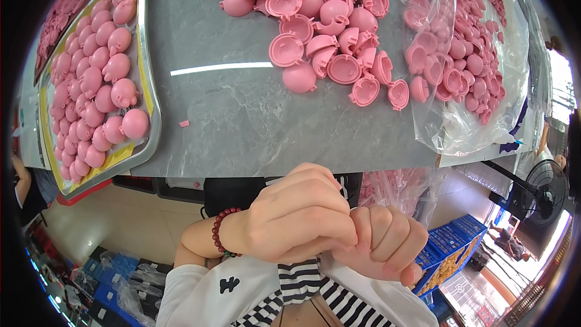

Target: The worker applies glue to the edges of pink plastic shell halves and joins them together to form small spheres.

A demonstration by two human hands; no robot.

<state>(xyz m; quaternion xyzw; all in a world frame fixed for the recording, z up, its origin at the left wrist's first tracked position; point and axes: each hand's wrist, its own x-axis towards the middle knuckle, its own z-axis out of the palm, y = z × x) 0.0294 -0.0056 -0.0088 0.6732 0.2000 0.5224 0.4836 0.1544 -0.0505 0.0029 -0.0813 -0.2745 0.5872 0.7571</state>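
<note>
My left hand (pixel 296 212), with a dark red bead bracelet (pixel 219 230) at its wrist, is curled closed just in front of the table's near edge. Against it, my right hand (pixel 387 242) is also closed, fingers folded toward the palm. The two hands touch at the fingertips. Whatever they may hold is hidden behind the fingers. Beyond them on the grey marbled table (pixel 230 127) lies a pile of loose pink plastic half-shells (pixel 284 50), some hollow side up. A metal tray (pixel 156 109) at the left carries many closed pink balls (pixel 134 123).
Clear plastic bags (pixel 436 127) with more pink shells (pixel 460 66) spread over the table's right side. A small pink scrap (pixel 184 123) lies near the tray. Blue crates (pixel 451 236) and a black fan (pixel 544 191) stand at the right; other people are partly visible at both sides.
</note>
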